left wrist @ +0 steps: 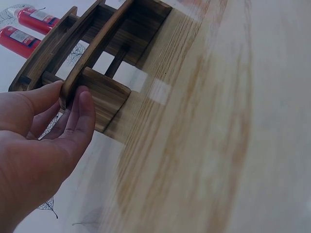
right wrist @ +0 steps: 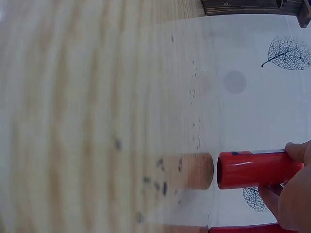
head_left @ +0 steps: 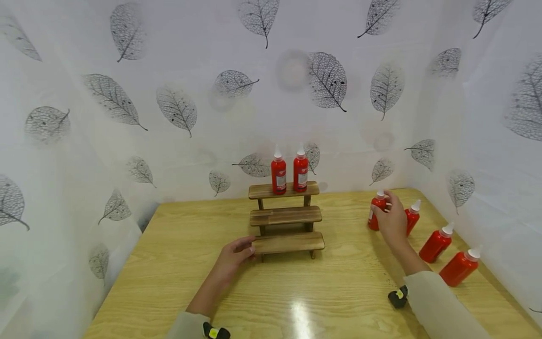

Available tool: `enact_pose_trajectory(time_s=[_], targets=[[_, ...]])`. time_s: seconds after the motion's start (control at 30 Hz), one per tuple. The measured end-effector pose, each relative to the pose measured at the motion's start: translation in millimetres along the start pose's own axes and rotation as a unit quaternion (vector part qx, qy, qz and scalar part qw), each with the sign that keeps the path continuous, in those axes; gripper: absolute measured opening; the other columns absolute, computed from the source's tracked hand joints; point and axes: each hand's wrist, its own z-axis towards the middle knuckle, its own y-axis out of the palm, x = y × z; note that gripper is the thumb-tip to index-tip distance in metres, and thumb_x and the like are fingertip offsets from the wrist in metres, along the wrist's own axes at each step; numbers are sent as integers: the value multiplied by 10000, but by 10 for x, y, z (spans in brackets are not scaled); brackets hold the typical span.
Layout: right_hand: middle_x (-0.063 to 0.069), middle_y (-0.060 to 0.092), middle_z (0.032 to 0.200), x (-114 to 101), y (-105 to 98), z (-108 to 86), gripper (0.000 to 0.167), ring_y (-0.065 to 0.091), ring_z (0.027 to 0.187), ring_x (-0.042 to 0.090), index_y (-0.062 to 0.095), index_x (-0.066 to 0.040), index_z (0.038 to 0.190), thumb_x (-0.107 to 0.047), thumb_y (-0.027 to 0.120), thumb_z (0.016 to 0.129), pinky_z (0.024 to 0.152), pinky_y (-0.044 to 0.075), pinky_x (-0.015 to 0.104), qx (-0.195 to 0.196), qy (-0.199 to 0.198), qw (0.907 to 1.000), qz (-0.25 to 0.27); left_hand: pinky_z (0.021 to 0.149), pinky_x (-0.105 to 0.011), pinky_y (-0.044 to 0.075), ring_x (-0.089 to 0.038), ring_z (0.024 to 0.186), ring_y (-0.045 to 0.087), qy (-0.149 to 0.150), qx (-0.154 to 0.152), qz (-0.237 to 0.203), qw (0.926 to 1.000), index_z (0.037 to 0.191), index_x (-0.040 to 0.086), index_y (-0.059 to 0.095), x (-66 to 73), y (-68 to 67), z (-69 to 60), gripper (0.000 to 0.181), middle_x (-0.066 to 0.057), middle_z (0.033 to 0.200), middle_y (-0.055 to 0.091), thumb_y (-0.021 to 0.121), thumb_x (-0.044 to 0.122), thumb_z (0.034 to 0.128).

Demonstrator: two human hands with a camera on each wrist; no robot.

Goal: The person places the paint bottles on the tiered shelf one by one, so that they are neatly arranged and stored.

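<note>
My left hand (head_left: 235, 254) pinches the left end of the lowest step of a three-tier wooden display stand (head_left: 288, 243). In the left wrist view, the thumb and fingers lie on either side of that board's end (left wrist: 68, 90). At the right, my right hand (head_left: 393, 219) holds a red squeeze bottle (head_left: 375, 221) near its white nozzle, fingers and thumb around the upper part. The right wrist view shows this bottle (right wrist: 252, 169) upright, with a thin gap between its base and its reflection on the table. Two similar bottles (head_left: 278, 176) stand on the top step.
Behind and right of my right hand, three more red bottles stand in a row along the table's right side, one (head_left: 411, 220) partly hidden by the hand, another (head_left: 435, 246) nearer, the last (head_left: 459, 268) nearest. A leaf-print white sheet (head_left: 190, 155) encloses the wooden table (head_left: 169, 263).
</note>
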Motion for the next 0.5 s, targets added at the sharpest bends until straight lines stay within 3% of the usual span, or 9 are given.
enact_pose_trajectory(time_s=[0.23, 0.5], targets=[[243, 522, 1420, -110, -29, -63, 595, 553, 1243, 399, 404, -64, 1511, -129, 663, 980, 1056, 490, 585, -165, -82, 9997, 181, 943, -295, 580, -160, 994, 638, 62, -42, -26, 10000, 1429, -64, 497, -3, 8, -12, 476, -142, 1259, 577, 628, 87, 996], [215, 487, 1464, -511, -46, -209, 642, 537, 1260, 377, 365, -83, 1538, -234, 664, 991, 1068, 475, 594, -537, -498, 9953, 639, 938, -292, 583, -156, 986, 637, 56, -64, -56, 9999, 1425, -59, 503, -22, 0, 3, 466, -121, 1215, 584, 625, 70, 995]])
